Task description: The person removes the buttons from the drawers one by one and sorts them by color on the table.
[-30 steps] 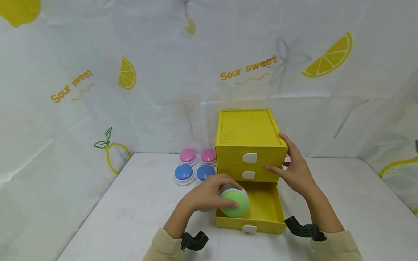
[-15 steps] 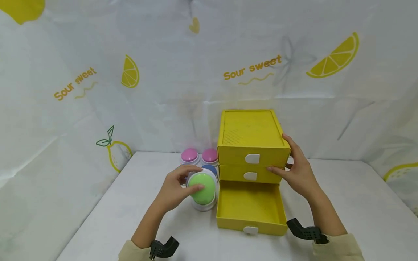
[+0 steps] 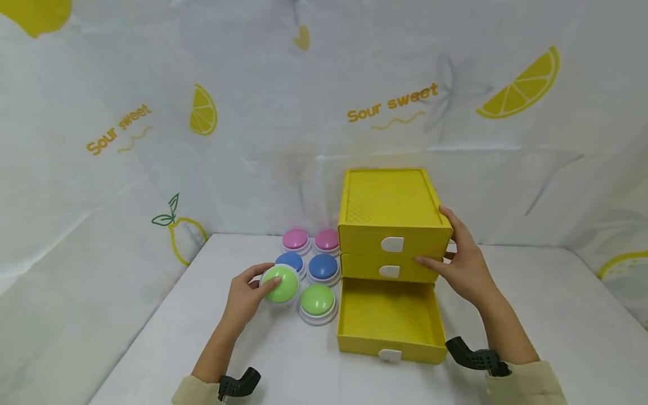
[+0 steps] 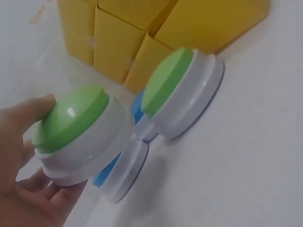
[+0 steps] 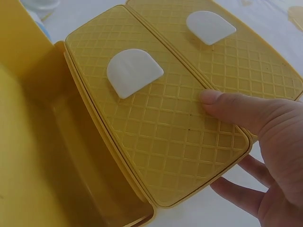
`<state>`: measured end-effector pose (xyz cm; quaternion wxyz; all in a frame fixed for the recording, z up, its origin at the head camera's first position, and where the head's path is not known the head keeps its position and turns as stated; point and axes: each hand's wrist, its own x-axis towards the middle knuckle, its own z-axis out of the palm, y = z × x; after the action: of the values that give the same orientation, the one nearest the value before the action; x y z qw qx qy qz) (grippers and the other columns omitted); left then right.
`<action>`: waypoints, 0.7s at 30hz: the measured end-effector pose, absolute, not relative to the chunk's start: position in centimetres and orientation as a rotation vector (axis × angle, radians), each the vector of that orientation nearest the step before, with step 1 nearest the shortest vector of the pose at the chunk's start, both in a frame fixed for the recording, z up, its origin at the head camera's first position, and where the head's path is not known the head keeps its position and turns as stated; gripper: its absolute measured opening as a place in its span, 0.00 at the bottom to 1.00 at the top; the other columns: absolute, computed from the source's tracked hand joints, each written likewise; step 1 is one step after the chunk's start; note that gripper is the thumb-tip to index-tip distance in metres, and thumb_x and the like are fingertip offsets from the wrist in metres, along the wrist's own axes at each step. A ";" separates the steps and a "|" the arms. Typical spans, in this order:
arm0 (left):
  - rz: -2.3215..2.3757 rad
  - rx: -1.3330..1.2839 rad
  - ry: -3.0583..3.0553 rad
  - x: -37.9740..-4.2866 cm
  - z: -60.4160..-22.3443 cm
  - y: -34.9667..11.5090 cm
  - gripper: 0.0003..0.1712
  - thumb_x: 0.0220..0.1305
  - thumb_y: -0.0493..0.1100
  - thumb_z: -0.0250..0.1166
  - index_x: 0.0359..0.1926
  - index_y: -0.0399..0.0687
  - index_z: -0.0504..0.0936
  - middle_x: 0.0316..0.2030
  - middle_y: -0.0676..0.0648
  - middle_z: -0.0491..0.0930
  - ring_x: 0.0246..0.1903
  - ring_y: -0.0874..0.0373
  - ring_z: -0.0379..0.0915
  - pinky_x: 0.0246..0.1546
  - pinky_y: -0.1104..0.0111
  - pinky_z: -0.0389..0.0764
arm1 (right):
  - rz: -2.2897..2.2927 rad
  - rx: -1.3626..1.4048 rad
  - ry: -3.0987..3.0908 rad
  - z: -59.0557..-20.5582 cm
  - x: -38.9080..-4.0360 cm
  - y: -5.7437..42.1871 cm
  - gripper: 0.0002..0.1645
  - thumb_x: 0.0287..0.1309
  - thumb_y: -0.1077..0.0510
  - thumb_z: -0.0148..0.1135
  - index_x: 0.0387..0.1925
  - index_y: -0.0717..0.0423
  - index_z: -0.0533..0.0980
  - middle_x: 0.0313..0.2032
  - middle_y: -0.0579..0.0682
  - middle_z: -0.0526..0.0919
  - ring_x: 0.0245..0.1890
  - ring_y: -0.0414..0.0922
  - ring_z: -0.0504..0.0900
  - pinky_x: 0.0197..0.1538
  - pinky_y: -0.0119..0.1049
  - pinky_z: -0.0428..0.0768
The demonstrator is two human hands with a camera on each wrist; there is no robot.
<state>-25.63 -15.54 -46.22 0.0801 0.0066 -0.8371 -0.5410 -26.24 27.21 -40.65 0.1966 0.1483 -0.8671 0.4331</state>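
Observation:
My left hand [image 3: 243,298] holds a green-domed push button [image 3: 281,284] with a white base, thumb over the dome and fingers round the base. It is raised and tilted, overlapping a blue button [image 3: 289,260] in the head view. Another green button [image 3: 317,300] stands just right of it, beside the open drawer. On the right, my right hand [image 3: 463,267] grips the side of the yellow drawer unit [image 3: 392,197]. Its thumb lies on the front near the seam between the upper two drawers, its fingers along the side. The bottom drawer [image 3: 390,318] is pulled out, with a bare floor.
A second blue button [image 3: 324,267] and two pink buttons [image 3: 295,239] stand in rows left of the drawer unit. White tabs [image 3: 392,244] mark the drawer fronts. Behind the white table [image 3: 162,343] hangs a white cloth [image 3: 263,185] with lemon prints.
My left hand has carried the green button out from over the open drawer, leftward past the other green button, and now holds it left of that one. My right hand keeps its grip.

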 end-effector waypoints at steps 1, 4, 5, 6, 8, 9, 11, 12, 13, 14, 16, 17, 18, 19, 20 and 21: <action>-1.607 0.049 -2.521 -25.8 -46.6 -15.7 0.27 0.62 0.52 0.73 0.60 0.49 0.81 0.61 0.44 0.80 0.51 0.54 0.80 0.51 0.68 0.81 | 1.216 0.416 -2.431 -40.7 -26.2 27.2 0.66 0.54 0.58 0.77 0.81 0.36 0.43 0.72 0.64 0.61 0.64 0.64 0.70 0.54 0.67 0.79; -1.566 0.104 -2.557 -26.2 -47.6 -16.2 0.27 0.62 0.53 0.72 0.60 0.49 0.82 0.62 0.44 0.80 0.61 0.49 0.75 0.64 0.55 0.76 | 1.222 0.427 -2.434 -40.7 -26.3 27.2 0.66 0.54 0.58 0.76 0.81 0.37 0.42 0.73 0.64 0.60 0.65 0.64 0.70 0.54 0.67 0.79; -1.560 0.107 -2.563 -26.3 -48.0 -16.4 0.28 0.62 0.53 0.72 0.60 0.48 0.82 0.62 0.43 0.80 0.64 0.48 0.73 0.67 0.52 0.74 | 1.221 0.431 -2.433 -40.7 -26.4 27.2 0.66 0.54 0.59 0.76 0.81 0.37 0.42 0.73 0.63 0.60 0.65 0.64 0.70 0.54 0.67 0.79; -1.551 0.097 -2.573 -26.3 -48.2 -16.5 0.28 0.62 0.53 0.72 0.60 0.47 0.81 0.62 0.42 0.80 0.66 0.47 0.71 0.69 0.50 0.71 | 1.218 0.435 -2.431 -40.7 -26.4 27.2 0.66 0.54 0.59 0.76 0.81 0.36 0.43 0.74 0.63 0.60 0.65 0.64 0.70 0.54 0.66 0.79; -1.549 0.086 -2.588 -26.5 -48.8 -16.6 0.28 0.63 0.53 0.71 0.60 0.46 0.81 0.62 0.42 0.80 0.67 0.46 0.70 0.70 0.49 0.70 | 1.213 0.439 -2.423 -40.6 -26.6 27.2 0.66 0.53 0.60 0.77 0.81 0.36 0.43 0.74 0.63 0.60 0.64 0.64 0.70 0.54 0.66 0.79; -1.541 0.083 -2.600 -26.5 -49.1 -16.7 0.28 0.63 0.53 0.71 0.61 0.47 0.81 0.62 0.42 0.80 0.67 0.46 0.70 0.69 0.49 0.71 | 1.213 0.441 -2.422 -40.6 -26.6 27.2 0.66 0.53 0.60 0.77 0.81 0.36 0.43 0.74 0.62 0.60 0.64 0.64 0.70 0.54 0.66 0.79; -1.525 0.088 -2.626 -26.6 -49.7 -16.9 0.28 0.64 0.54 0.70 0.61 0.48 0.81 0.61 0.44 0.80 0.65 0.47 0.72 0.68 0.50 0.72 | 1.215 0.446 -2.422 -40.6 -26.7 27.1 0.66 0.54 0.60 0.76 0.81 0.36 0.43 0.75 0.62 0.59 0.66 0.64 0.69 0.54 0.66 0.79; -1.516 0.090 -2.635 -26.6 -49.9 -16.9 0.27 0.65 0.54 0.69 0.61 0.48 0.81 0.61 0.44 0.81 0.64 0.48 0.72 0.67 0.51 0.73 | 1.219 0.448 -2.423 -40.7 -26.6 27.1 0.66 0.54 0.60 0.76 0.81 0.36 0.43 0.75 0.62 0.59 0.66 0.64 0.69 0.54 0.67 0.79; -1.514 0.096 -2.639 -26.7 -50.1 -17.0 0.27 0.65 0.55 0.69 0.61 0.49 0.81 0.61 0.45 0.81 0.63 0.49 0.73 0.67 0.52 0.74 | 1.221 0.447 -2.424 -40.7 -26.6 27.1 0.66 0.54 0.59 0.76 0.81 0.36 0.43 0.75 0.62 0.59 0.66 0.64 0.69 0.54 0.67 0.79; -1.512 0.094 -2.640 -26.7 -50.2 -17.0 0.27 0.66 0.55 0.68 0.61 0.49 0.81 0.61 0.45 0.81 0.62 0.49 0.74 0.66 0.52 0.74 | 1.223 0.444 -2.425 -40.7 -26.6 27.1 0.65 0.54 0.59 0.76 0.81 0.36 0.43 0.74 0.62 0.59 0.66 0.64 0.69 0.54 0.67 0.79; -1.502 0.070 -2.644 -26.7 -50.4 -17.0 0.28 0.66 0.55 0.68 0.62 0.48 0.81 0.61 0.44 0.81 0.61 0.48 0.75 0.65 0.52 0.75 | 1.223 0.432 -2.428 -40.7 -26.4 27.2 0.66 0.54 0.58 0.76 0.81 0.36 0.43 0.74 0.62 0.60 0.65 0.64 0.70 0.54 0.67 0.80; -1.500 0.062 -2.644 -26.7 -50.4 -16.9 0.28 0.66 0.56 0.68 0.61 0.47 0.81 0.61 0.44 0.82 0.62 0.48 0.76 0.66 0.51 0.75 | 1.223 0.426 -2.428 -40.7 -26.4 27.2 0.66 0.54 0.58 0.76 0.81 0.36 0.43 0.74 0.63 0.61 0.64 0.64 0.70 0.54 0.67 0.79; -1.494 0.049 -2.647 -26.7 -50.4 -16.9 0.28 0.66 0.56 0.68 0.62 0.47 0.81 0.61 0.43 0.82 0.63 0.47 0.75 0.66 0.51 0.75 | 1.223 0.421 -2.428 -40.6 -26.3 27.2 0.66 0.54 0.58 0.77 0.81 0.36 0.43 0.73 0.63 0.61 0.64 0.64 0.71 0.54 0.67 0.79; -1.492 0.044 -2.651 -26.7 -50.3 -16.8 0.29 0.66 0.56 0.68 0.62 0.47 0.81 0.61 0.43 0.81 0.63 0.47 0.75 0.66 0.51 0.74 | 1.221 0.419 -2.427 -40.6 -26.3 27.3 0.66 0.54 0.58 0.77 0.81 0.35 0.43 0.73 0.63 0.61 0.64 0.64 0.71 0.54 0.67 0.79; -1.476 0.038 -2.660 -26.7 -50.3 -16.8 0.29 0.66 0.57 0.68 0.62 0.47 0.81 0.61 0.43 0.82 0.64 0.46 0.75 0.66 0.51 0.75 | 1.221 0.416 -2.427 -40.6 -26.3 27.3 0.66 0.54 0.58 0.77 0.81 0.35 0.43 0.73 0.63 0.61 0.64 0.64 0.70 0.54 0.67 0.79; -1.451 0.033 -2.672 -26.7 -50.2 -16.7 0.29 0.66 0.57 0.67 0.61 0.46 0.81 0.60 0.42 0.82 0.64 0.46 0.75 0.66 0.50 0.75 | 1.221 0.417 -2.427 -40.6 -26.3 27.3 0.66 0.54 0.58 0.77 0.81 0.35 0.43 0.74 0.63 0.60 0.65 0.64 0.70 0.54 0.67 0.79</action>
<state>-26.67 -16.72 -50.20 0.0504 0.0110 -0.8776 -0.4766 -26.26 27.33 -40.62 0.1953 0.1489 -0.8659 0.4358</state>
